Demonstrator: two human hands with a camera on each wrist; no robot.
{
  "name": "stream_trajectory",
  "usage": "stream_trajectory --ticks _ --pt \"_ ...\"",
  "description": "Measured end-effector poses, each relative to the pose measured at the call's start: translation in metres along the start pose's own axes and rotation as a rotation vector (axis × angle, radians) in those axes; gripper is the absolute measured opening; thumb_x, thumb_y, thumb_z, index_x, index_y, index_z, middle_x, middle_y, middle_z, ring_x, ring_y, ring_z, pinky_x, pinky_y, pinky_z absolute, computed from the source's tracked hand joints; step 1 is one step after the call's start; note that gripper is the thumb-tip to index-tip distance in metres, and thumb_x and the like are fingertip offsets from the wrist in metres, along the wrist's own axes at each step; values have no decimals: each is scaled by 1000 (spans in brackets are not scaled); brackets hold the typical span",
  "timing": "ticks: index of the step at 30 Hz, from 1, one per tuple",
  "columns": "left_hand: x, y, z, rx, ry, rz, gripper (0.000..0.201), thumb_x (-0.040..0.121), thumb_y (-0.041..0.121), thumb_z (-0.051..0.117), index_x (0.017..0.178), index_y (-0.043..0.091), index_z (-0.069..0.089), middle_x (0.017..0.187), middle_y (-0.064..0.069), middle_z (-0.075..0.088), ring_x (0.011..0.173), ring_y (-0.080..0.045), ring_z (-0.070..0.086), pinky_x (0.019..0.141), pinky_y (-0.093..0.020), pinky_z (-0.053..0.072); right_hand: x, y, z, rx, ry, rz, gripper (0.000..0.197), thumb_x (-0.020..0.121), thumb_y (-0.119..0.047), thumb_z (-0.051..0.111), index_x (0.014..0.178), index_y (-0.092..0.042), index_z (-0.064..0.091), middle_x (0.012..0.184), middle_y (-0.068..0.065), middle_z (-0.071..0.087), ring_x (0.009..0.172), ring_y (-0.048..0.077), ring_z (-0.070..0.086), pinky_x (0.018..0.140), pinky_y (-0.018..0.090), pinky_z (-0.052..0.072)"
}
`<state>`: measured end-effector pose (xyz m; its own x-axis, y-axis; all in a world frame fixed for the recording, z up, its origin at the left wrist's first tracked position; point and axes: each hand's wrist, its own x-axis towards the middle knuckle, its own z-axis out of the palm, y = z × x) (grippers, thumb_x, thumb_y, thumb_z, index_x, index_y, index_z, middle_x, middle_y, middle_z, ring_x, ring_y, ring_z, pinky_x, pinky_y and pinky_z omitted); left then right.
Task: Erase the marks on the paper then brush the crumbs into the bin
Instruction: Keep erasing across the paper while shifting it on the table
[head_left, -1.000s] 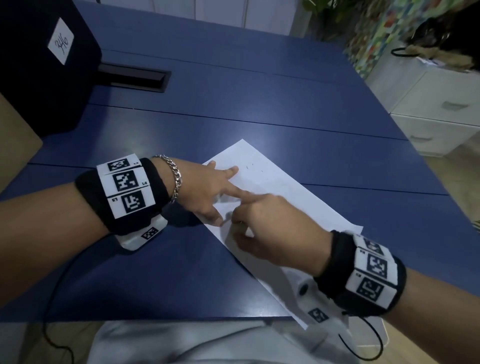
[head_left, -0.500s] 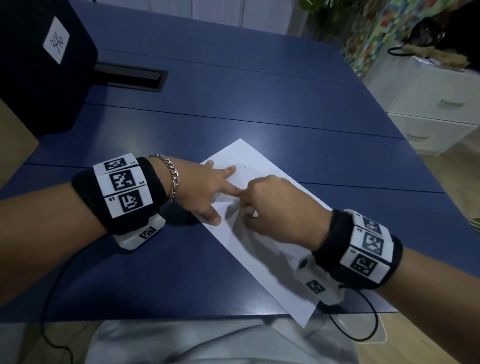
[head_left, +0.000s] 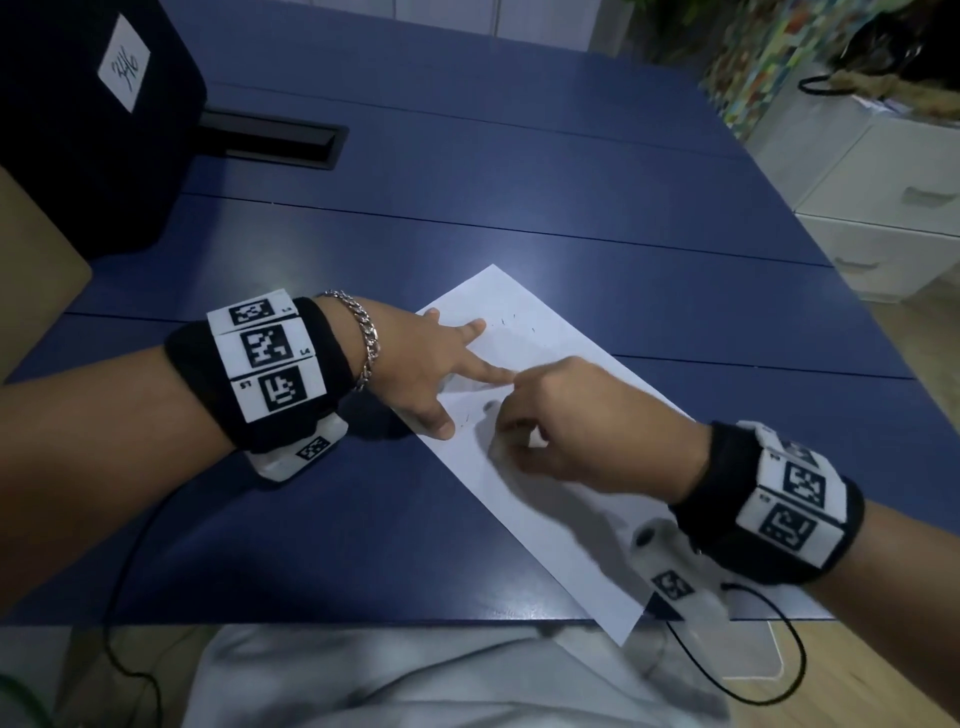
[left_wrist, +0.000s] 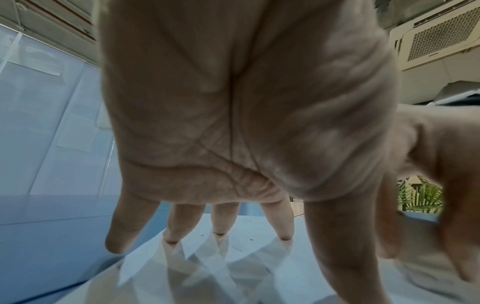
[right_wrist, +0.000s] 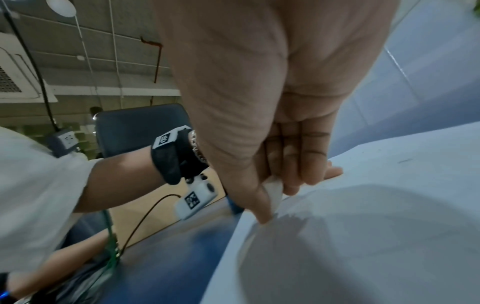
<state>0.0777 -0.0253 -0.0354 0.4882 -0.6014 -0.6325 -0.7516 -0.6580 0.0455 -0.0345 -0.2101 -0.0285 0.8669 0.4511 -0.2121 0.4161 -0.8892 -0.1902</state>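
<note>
A white sheet of paper (head_left: 561, 499) lies slanted on the blue table (head_left: 519, 182), with faint pencil marks (head_left: 511, 319) near its far corner. My left hand (head_left: 441, 371) presses the sheet's left edge with spread, straight fingers (left_wrist: 221, 224). My right hand (head_left: 566, 421) sits just right of it, fingers curled. It pinches a small white eraser (right_wrist: 274, 190) against the paper (right_wrist: 389, 226). The eraser (head_left: 537, 440) shows only as a white bit under the fingers in the head view.
A large black box (head_left: 93, 119) with a white label stands at the table's far left, beside a black slot (head_left: 275, 140) in the tabletop. White drawers (head_left: 883, 208) stand off to the right. The paper's near corner overhangs the table's front edge.
My right hand slid away along the paper, then back toward me and slightly right, rubbing the eraser. The left hand stayed pressed in place.
</note>
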Motion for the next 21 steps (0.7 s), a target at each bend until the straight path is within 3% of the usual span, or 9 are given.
stream_trajectory --ticks 4,8,13,15,18,21 --pt "0 1 0 -2 -2 -6 89 95 58 66 150 74 -2 173 7 -23 159 -44 -5 126 -58 21 -1 17 -1 7 144 124 14 89 -31 64 85 -20 71 84 -5 64 78 21 64 72 39 54" --pt "1 1 -2 2 -9 -14 91 93 59 68 147 77 -3 173 5 -23 160 -43 -4 126 -57 23 -12 -10 8 15 5 -67 13 85 -28 64 74 -20 61 77 -5 56 68 20 57 64 39 51" --pt "3 2 -3 24 -21 -25 93 92 62 67 145 78 -7 173 3 -23 160 -44 -1 125 -58 24 1 23 -4 8 141 103 13 89 -30 64 87 -20 73 84 -4 63 75 20 61 72 41 55" --pt "2 3 -4 23 -24 -29 94 91 61 68 145 78 -7 173 2 -24 159 -44 -2 125 -58 24 -2 16 -1 22 143 53 12 88 -27 62 84 -21 71 82 -4 60 73 20 60 70 41 54" --pt "3 5 -6 31 -29 -26 97 91 58 71 148 76 -4 173 -1 -24 159 -46 0 125 -58 24 -9 -3 4 37 12 -88 13 85 -25 61 74 -19 62 77 -5 55 67 22 58 65 41 52" --pt "3 8 -8 52 -33 -40 98 91 57 72 149 74 -5 173 0 -23 160 -44 3 124 -56 27 2 16 -3 0 61 7 15 88 -27 61 79 -18 68 79 -2 60 70 22 60 68 43 53"
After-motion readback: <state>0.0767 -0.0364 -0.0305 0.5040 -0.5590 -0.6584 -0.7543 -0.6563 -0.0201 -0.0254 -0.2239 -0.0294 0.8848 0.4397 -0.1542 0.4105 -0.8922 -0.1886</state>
